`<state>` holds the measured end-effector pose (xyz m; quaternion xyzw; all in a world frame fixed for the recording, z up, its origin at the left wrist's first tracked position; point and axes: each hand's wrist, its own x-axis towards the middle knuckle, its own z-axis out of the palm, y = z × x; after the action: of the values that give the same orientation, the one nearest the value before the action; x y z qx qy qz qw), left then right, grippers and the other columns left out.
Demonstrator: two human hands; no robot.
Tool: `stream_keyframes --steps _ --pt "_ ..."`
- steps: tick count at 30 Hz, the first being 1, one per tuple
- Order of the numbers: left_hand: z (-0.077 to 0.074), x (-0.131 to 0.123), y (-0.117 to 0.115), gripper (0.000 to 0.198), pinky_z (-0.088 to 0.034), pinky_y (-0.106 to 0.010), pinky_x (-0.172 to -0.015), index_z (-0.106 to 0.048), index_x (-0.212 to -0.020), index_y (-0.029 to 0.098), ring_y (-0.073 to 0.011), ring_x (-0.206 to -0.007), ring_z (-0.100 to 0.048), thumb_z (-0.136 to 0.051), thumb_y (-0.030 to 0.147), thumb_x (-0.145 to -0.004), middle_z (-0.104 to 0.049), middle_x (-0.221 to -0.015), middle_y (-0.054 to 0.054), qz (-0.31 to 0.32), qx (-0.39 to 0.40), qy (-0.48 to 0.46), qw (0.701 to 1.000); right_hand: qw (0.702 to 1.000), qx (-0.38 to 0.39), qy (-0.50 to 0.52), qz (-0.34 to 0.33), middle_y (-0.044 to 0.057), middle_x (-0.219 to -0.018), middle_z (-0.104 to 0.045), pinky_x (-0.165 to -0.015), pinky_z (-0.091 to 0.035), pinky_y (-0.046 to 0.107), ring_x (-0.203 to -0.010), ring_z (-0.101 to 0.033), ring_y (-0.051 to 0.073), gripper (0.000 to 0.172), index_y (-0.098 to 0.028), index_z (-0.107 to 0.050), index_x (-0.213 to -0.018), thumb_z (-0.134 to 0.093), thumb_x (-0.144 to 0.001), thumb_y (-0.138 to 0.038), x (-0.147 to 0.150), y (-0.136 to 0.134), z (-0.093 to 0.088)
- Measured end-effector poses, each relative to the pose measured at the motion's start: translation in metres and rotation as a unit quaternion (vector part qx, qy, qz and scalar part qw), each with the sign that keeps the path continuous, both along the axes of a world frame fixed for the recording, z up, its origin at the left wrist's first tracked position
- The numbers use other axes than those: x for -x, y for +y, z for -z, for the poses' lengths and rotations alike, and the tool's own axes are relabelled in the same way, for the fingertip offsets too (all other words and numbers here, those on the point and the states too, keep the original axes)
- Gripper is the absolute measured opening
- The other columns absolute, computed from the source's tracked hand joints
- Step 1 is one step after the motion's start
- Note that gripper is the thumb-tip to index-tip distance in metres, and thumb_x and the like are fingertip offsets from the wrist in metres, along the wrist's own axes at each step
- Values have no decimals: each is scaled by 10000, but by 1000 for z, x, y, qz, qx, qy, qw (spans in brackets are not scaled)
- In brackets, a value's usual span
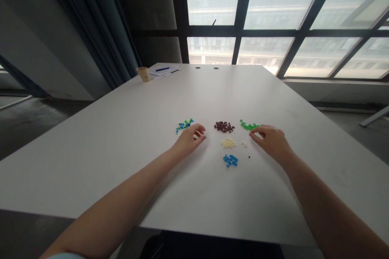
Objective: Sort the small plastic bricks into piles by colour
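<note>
Small building bricks lie on the white table in piles sorted mostly by colour. My left hand rests beside a mixed pile of blue and green bricks, partly covering it. Its fingers are loosely curved, with a gap between thumb and fingertips. My right hand is at the near side of the green bricks, thumb and forefinger pinched together; whatever is between the tips is too small to make out. Between my hands are dark brown bricks, pale yellow bricks and blue bricks.
A few whitish pieces and one tiny black piece lie near my right hand. At the table's far left stand a paper cup and paper sheets with a blue pen. Large windows rise behind the table.
</note>
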<state>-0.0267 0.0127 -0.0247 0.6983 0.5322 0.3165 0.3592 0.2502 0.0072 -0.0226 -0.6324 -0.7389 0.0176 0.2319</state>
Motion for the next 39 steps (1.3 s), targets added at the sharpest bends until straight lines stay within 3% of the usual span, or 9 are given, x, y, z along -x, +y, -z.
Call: stream_keyframes --steps 2,3,7,15,20,28,33,39 --pt "-2 17 9 148 -400 -313 -825 -560 -886 189 -177 -888 -526 -513 223 -750 -575 -931 -59 -71 -82 172 979 994 77 -34 74 3 -592 -579 -561 -300 261 -571 -497 140 150 -241 -685 -672 -573 -676 -341 -20 8 1" --pt "-3 25 13 141 -395 -317 -829 -565 -873 184 -191 -911 -522 -503 221 -752 -577 -947 -69 -100 -86 237 963 991 100 -41 82 2 -565 -569 -539 -293 254 -548 -487 134 151 -243 -688 -668 -576 -666 -344 -27 11 3" --pt "-1 48 28 183 -408 -301 -759 -575 -887 180 -214 -897 -537 -489 278 -759 -586 -979 -89 -153 -51 357 920 985 151 -47 69 -1 -515 -542 -494 -288 244 -492 -465 117 141 -236 -691 -638 -587 -639 -332 -40 17 10" --pt "5 52 35 235 -410 -256 -707 -594 -897 186 -187 -856 -556 -470 336 -767 -612 -975 -80 -135 -39 344 928 981 179 -41 67 9 -519 -561 -495 -302 241 -491 -473 119 168 -230 -705 -678 -553 -652 -298 -42 17 12" --pt "0 56 34 234 -405 -268 -703 -610 -893 182 -204 -871 -561 -418 266 -789 -614 -985 -102 -167 -40 392 904 982 178 -22 64 18 -537 -595 -496 -306 242 -486 -482 123 206 -239 -705 -686 -500 -664 -241 -45 19 12" --pt "-14 64 29 229 -370 -247 -619 -608 -853 166 -179 -745 -573 -454 103 -695 -642 -892 -88 -118 75 445 885 989 112 -22 98 16 -597 -613 -517 -301 249 -508 -484 130 256 -239 -691 -747 -443 -683 -244 -23 14 12" --pt "-13 65 29 177 -362 -232 -589 -601 -845 161 -158 -691 -563 -480 168 -716 -641 -845 -77 -99 88 440 888 995 75 0 68 1 -608 -587 -579 -332 258 -554 -494 137 285 -238 -675 -808 -415 -693 -237 -2 6 12" --pt "-12 54 23 189 -383 -256 -608 -607 -847 166 -207 -764 -586 -503 275 -732 -645 -886 -103 -85 70 470 876 996 54 15 63 -2 -605 -574 -588 -337 264 -540 -485 134 291 -229 -677 -816 -415 -688 -238 -2 4 12"
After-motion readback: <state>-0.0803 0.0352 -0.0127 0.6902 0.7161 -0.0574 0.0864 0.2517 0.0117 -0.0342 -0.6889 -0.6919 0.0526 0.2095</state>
